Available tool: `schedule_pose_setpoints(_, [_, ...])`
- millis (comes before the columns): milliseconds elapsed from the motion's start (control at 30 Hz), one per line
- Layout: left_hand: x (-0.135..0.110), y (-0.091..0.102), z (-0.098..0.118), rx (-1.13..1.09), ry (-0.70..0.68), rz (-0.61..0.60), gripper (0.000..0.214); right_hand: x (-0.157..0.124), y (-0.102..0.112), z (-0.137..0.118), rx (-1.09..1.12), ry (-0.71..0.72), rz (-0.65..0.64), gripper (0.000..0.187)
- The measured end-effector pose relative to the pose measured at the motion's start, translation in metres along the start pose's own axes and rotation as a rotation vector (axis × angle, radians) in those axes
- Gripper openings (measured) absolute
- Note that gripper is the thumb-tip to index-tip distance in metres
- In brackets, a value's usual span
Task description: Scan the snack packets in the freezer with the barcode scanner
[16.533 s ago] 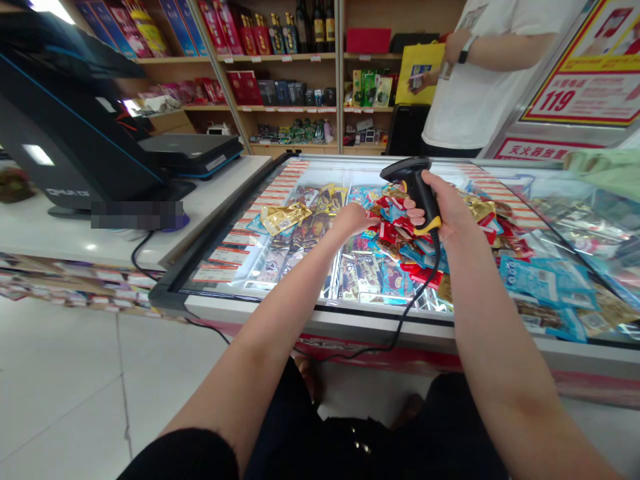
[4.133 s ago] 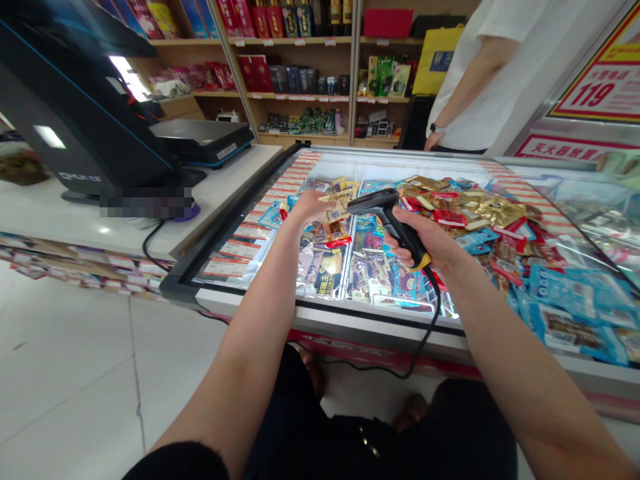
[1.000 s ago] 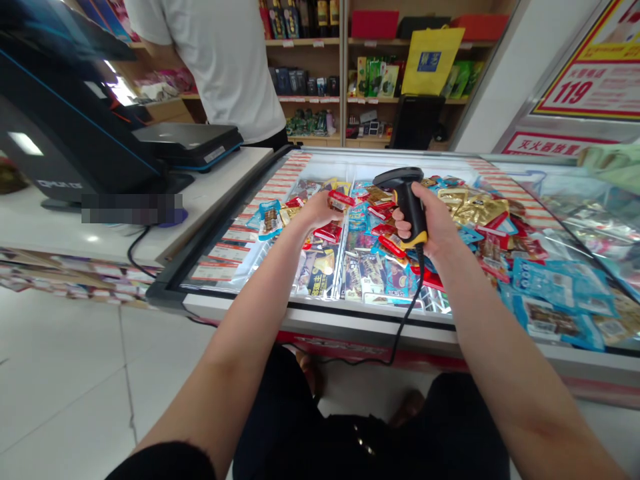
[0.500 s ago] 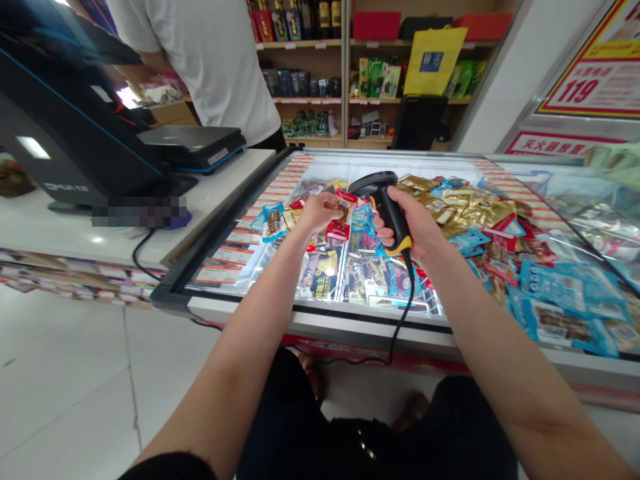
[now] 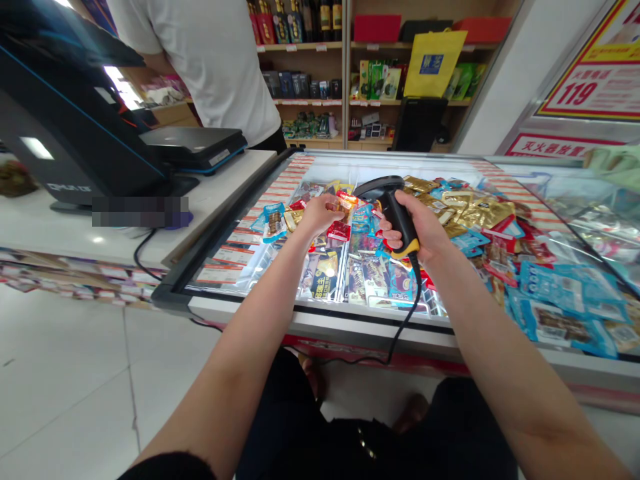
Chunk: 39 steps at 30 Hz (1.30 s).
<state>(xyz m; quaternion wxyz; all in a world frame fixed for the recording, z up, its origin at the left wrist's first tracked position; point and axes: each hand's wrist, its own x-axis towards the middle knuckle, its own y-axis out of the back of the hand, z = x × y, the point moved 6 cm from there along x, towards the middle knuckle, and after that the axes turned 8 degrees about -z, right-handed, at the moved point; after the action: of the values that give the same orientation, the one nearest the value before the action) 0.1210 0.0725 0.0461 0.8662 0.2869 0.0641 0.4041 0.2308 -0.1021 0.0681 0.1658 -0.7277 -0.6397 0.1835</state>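
My right hand [image 5: 415, 223] is wrapped around the handle of a black and yellow scanner [image 5: 401, 223], which I hold tilted, its head toward the left hand. My left hand [image 5: 320, 215] has a red packet [image 5: 347, 208] pinched at its fingertips, just in front of the scanner head, and a reddish glow falls on the packet. I have the 2 hands close together over the display case [image 5: 310, 319], the scanner and packet near but apart. The cable [image 5: 406, 321] drops from the handle past the front edge. Just beyond my left hand, on its left side, I see a blue packet [image 5: 274, 223]; gold packets [image 5: 485, 212] lie past my right hand, with blue packets [image 5: 565, 293] further right. Behind the counter [image 5: 125, 243], I see a person in a white shirt [image 5: 215, 73] near a scale [image 5: 195, 141]
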Motion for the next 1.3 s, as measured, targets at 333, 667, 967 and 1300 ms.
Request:
schedule_pose_setpoints(333, [-0.003,0.002,0.004,0.024,0.002,0.035,0.037,0.001,0.001,0.002,0.023,-0.040,-0.033,0.035])
schedule_pose_setpoints(667, [-0.001,0.003,0.006,0.014,-0.057,0.075,0.039,-0.003,-0.001,0.000,0.035,-0.006,-0.030,0.034])
schedule_pose_setpoints(967, [-0.005,0.003,0.018,0.054,-0.122,0.126,0.031,-0.008,-0.009,-0.005,0.030,0.029,-0.051,0.033])
schedule_pose_setpoints(1300, [-0.005,0.002,0.019,0.041,-0.167,0.137,0.027,-0.010,-0.009,-0.006,0.013,0.019,-0.063,0.034])
